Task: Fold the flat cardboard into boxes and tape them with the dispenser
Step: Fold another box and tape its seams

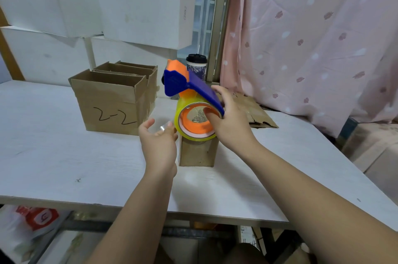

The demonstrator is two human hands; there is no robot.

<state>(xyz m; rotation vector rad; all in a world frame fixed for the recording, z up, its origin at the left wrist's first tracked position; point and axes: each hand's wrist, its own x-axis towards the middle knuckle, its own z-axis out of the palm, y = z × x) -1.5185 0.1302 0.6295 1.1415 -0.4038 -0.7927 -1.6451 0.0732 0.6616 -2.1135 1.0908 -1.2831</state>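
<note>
My right hand grips the blue and orange tape dispenser, thumb inside the core of its yellowish tape roll, fingers over the blue guard. The dispenser hovers just above a small brown cardboard box standing on the white table. My left hand is to the left of the roll and pinches the clear free end of the tape. Flat cardboard lies behind the dispenser on the right.
Open brown boxes, the front one marked "2-2", stand at the back left. White cartons are stacked behind them. A lidded paper cup sits by the window frame. A pink curtain hangs on the right.
</note>
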